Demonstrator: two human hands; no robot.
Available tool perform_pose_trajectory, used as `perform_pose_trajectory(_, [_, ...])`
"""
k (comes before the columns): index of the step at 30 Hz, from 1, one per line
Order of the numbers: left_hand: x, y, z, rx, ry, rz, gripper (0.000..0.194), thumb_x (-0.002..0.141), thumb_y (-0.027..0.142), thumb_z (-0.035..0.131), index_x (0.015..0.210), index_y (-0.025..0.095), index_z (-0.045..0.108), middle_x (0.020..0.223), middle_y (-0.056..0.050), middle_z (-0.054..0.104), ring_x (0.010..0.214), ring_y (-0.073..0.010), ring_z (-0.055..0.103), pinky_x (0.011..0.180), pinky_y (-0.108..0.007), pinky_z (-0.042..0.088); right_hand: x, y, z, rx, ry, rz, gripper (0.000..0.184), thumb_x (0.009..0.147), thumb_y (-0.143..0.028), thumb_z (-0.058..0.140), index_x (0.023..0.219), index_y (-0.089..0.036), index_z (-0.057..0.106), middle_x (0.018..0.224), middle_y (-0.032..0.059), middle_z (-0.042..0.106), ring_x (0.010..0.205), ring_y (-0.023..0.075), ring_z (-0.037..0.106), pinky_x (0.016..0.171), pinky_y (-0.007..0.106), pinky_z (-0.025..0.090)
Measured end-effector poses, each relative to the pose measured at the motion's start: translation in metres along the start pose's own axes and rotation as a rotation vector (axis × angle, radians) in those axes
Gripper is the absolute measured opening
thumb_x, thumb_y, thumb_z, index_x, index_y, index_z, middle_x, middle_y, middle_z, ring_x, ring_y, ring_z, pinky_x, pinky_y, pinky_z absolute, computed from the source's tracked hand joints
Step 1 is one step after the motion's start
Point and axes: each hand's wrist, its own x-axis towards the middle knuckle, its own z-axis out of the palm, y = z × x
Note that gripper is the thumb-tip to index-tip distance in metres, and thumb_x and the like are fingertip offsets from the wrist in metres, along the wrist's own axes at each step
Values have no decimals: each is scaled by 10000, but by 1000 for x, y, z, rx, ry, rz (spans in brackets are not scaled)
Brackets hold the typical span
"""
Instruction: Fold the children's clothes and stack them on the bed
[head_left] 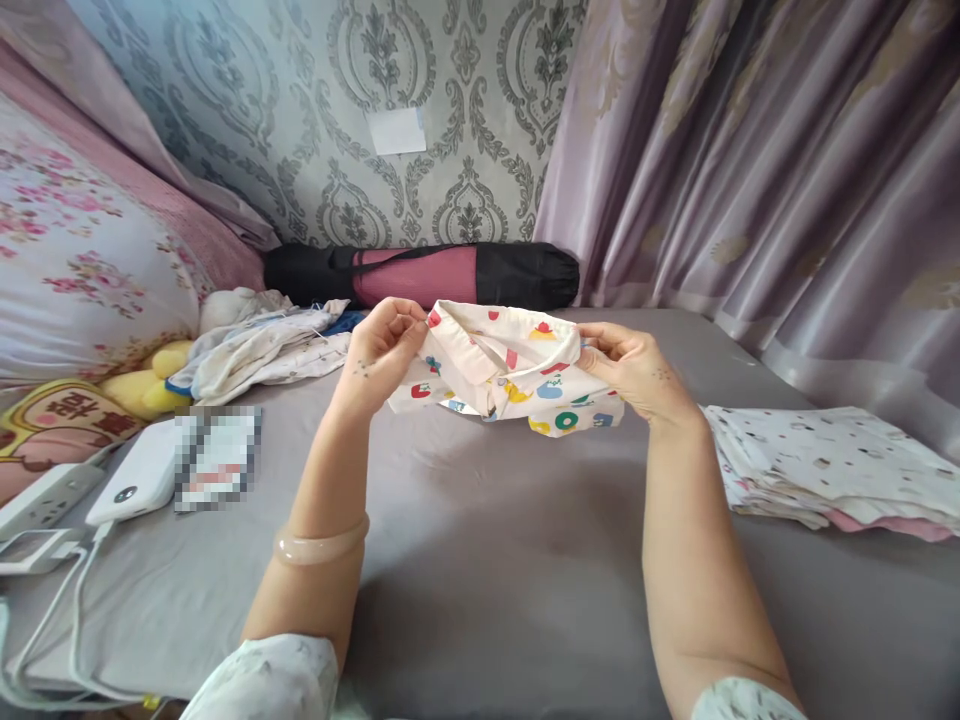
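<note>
A small cream garment (pixel 517 375) printed with red, yellow and blue shapes hangs folded just above the grey bed sheet (pixel 495 560). My left hand (pixel 386 345) pinches its left edge near the collar. At the other side, my right hand (pixel 634 368) grips the right edge with closed fingers. Both forearms reach forward over the bed. A pale bangle (pixel 319 545) sits on my left wrist.
Folded patterned cloths (pixel 825 465) lie stacked at the right. A heap of unfolded clothes (pixel 262 350) and a yellow plush toy (pixel 146 385) sit at the left, near a white power bank (pixel 135 480) with cables. A black and pink roll bag (pixel 420 275) lies against the wall. Curtains hang at right.
</note>
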Motion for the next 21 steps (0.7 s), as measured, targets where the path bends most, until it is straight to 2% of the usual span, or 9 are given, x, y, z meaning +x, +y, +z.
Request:
perform_pose_trajectory(5, [-1,-16,-2,28,-114,-52,173,810,336,698,869,208,598,657,33,560,523,-71,485,455,-175,359,5,15,2,8,-32,17,433,712,-566,753,995,-239,759,957,52,755,851,238,692,688,336,555])
perform_pose_trajectory(10, [-1,-31,2,8,-160,-282,371,706,452,775,919,166,672,844,-51,686,643,-136,616,537,-235,473,8,26,2,-13,-21,138,448,688,-578,762,964,-225,763,926,54,761,836,257,694,628,312,543])
perform_pose_trajectory(13, [-2,-38,3,35,-135,-407,387,659,485,791,844,158,694,751,-45,681,541,-127,581,449,-224,405,8,28,0,-20,-39,210,436,679,-558,769,949,-215,760,910,59,761,798,251,692,597,300,533])
perform_pose_trajectory(17, [-1,-50,3,85,-81,-437,348,645,475,782,768,165,686,631,-17,635,448,-96,501,384,-206,282,8,33,0,7,-98,300,320,683,-434,772,909,-208,757,880,48,761,729,214,685,584,272,520])
perform_pose_trajectory(19, [1,-55,3,79,-91,-444,341,638,466,779,768,163,687,620,-16,629,458,-98,505,393,-205,281,10,36,2,40,-71,362,245,690,-398,752,850,-212,754,813,33,756,673,203,677,535,259,500])
perform_pose_trajectory(21, [3,-55,4,45,-93,-458,343,618,454,787,760,162,678,624,-16,630,479,-105,522,410,-205,308,11,36,4,107,-44,408,245,718,-451,721,780,-214,745,753,32,745,630,206,669,497,266,488])
